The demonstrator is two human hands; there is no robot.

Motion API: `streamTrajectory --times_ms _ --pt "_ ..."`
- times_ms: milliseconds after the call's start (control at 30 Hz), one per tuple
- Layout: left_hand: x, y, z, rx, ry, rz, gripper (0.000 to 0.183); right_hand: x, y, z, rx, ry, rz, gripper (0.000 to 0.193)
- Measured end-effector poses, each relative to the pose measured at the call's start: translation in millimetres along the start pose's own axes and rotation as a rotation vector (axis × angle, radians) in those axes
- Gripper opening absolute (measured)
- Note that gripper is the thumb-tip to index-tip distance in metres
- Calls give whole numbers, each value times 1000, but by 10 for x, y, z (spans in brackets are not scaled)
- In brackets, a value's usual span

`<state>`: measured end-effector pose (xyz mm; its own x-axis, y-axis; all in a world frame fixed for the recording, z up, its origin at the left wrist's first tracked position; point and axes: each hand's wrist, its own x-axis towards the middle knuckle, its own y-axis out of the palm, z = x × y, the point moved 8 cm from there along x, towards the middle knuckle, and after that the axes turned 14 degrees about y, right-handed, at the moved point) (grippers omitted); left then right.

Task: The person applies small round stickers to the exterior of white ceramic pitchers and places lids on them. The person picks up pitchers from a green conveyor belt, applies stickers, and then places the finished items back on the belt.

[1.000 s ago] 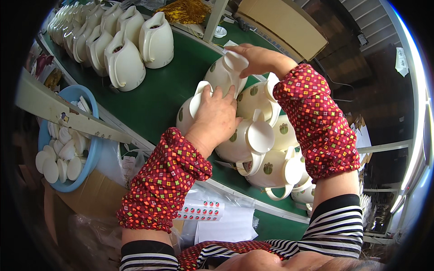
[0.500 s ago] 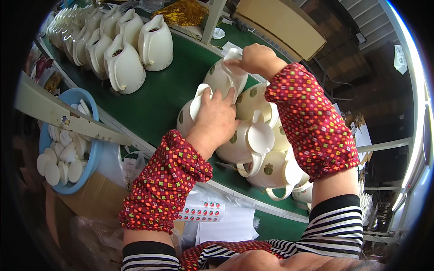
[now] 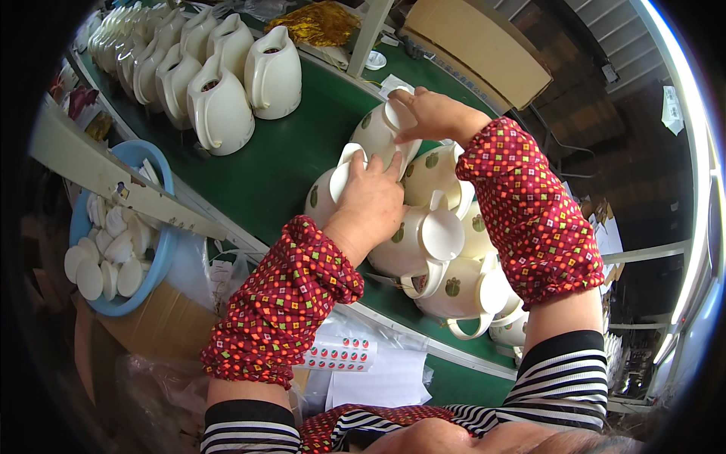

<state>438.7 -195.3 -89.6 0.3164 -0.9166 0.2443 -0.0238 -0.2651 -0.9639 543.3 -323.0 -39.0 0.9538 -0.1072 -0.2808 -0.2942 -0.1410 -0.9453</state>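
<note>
Several cream jugs with round lids, curved handles and green printed motifs stand close together on the green bench. My right hand (image 3: 442,115) curves over the top of the farthest jug (image 3: 373,133), with its fingers and thumb around the round lid (image 3: 398,115). My left hand (image 3: 369,200) rests with spread fingers between that jug and the nearer left jug (image 3: 321,195); its fingertips touch a jug body. Beside my left hand stands another lidded jug (image 3: 401,246). Part of the group is hidden behind my right sleeve.
Rows of lidless cream jugs (image 3: 227,113) stand at the back left. A blue basin (image 3: 166,250) of white lids sits left, below a metal post (image 3: 113,185). A sticker sheet (image 3: 340,352) and white paper (image 3: 386,378) lie near me. A cardboard box (image 3: 476,49) is behind.
The whole view has shifted slightly to the right. My right hand has moved from a closer hold at the far jug's top to fingers spread around its lid. My left hand stays nearly in place.
</note>
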Motion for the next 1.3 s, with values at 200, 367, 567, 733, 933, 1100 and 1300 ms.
streamTrajectory --times_ms 200,367,567,733,933,1100,1300 --pt "-10 23 -11 7 0 -11 34 118 114 35 -92 266 -2 80" --pt "23 88 -77 92 15 122 37 216 204 -81 -26 633 -181 83" --pt "85 80 -121 40 19 95 41 81 182 -245 108 781 -39 108" --pt "-164 -129 171 -434 96 -450 34 -367 -140 50 226 561 -375 92" --pt "-1859 -1266 130 -472 -62 -990 25 -2620 58 1114 671 193 -228 37" --pt "-4362 -1344 -568 -308 -481 -695 26 -3758 1532 1742 513 -88 25 69" --pt "-7034 -1324 -2991 -156 -1148 -624 18 -3383 2532 2334 404 69 -229 104"
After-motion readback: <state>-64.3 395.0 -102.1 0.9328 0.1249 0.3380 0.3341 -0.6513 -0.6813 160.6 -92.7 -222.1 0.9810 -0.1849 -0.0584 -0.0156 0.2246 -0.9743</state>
